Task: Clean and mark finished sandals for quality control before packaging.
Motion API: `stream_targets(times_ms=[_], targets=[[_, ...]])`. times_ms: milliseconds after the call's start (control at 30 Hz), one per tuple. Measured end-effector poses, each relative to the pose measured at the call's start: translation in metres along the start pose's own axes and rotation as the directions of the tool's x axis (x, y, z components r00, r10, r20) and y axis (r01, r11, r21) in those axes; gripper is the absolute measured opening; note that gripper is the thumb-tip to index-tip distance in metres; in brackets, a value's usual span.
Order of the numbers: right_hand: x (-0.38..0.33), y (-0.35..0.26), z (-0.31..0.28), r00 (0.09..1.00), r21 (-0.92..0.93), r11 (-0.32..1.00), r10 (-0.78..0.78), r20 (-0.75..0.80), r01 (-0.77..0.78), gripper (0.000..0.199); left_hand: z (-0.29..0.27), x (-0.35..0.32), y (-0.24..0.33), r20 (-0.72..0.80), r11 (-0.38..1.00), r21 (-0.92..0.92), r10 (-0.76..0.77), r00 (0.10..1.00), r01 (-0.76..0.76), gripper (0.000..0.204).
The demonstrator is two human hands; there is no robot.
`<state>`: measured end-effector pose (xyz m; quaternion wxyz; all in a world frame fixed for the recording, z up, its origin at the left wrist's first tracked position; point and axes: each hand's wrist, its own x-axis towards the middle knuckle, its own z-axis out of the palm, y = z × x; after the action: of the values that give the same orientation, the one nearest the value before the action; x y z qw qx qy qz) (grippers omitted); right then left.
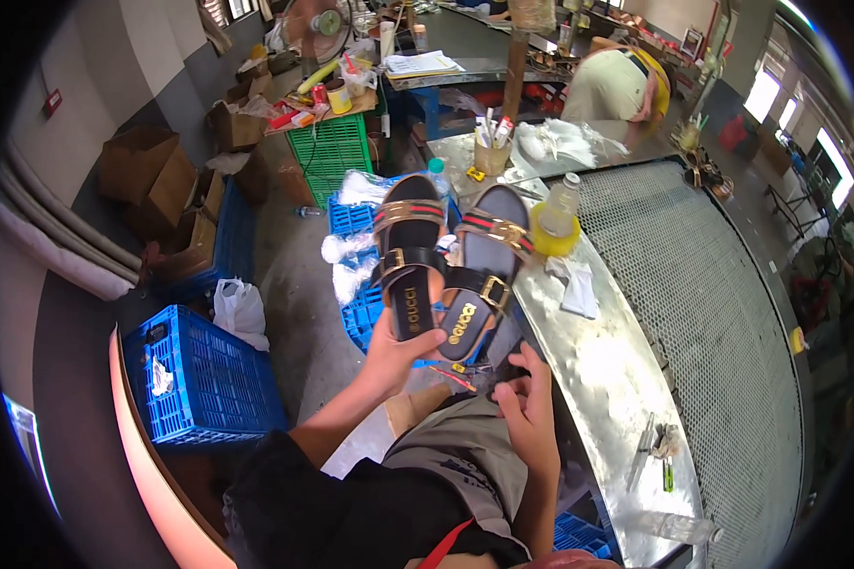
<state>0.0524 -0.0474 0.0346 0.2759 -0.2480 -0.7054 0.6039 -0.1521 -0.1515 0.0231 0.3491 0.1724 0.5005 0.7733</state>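
Observation:
My left hand (396,357) grips the heels of a pair of black sandals held side by side, soles down. The left sandal (407,248) and the right sandal (485,261) both have gold-trimmed straps with a red and dark stripe and gold buckles. My right hand (529,406) is lower, over my lap, fingers curled near a dark object that I cannot make out. It rests close to the edge of the metal workbench (609,379). My grey shorts (465,455) show below.
A plastic bottle on a yellow tape roll (556,224) stands on the bench beside a white rag (576,284). A wire mesh surface (712,313) spreads to the right. Blue crates (209,379) and cardboard boxes (152,175) line the floor at left. Another person (621,85) bends at the back.

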Motion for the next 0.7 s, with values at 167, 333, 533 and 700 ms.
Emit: stream_targets(times_ms=[167,333,533,700], targets=[[-0.019,0.019,-0.003,0.992,0.12,0.986,0.124,-0.023,-0.12,0.057,-0.048,-0.017,0.008,-0.197,0.997,0.004,0.078,0.977,-0.079,0.049],[-0.036,0.034,-0.012,0.984,0.174,0.973,0.164,-0.065,-0.15,0.053,-0.075,-0.04,0.001,-0.4,0.995,0.026,0.101,0.911,-0.1,0.057],[-0.067,0.05,-0.023,0.954,0.231,0.96,0.209,-0.213,-0.159,0.048,-0.09,-0.027,0.011,-0.436,0.989,0.084,0.147,0.888,-0.122,0.064],[-0.104,0.048,-0.032,0.873,0.257,0.962,0.198,-0.446,-0.087,0.043,-0.039,0.173,0.086,-0.089,0.907,0.167,0.403,0.911,-0.386,0.064]])
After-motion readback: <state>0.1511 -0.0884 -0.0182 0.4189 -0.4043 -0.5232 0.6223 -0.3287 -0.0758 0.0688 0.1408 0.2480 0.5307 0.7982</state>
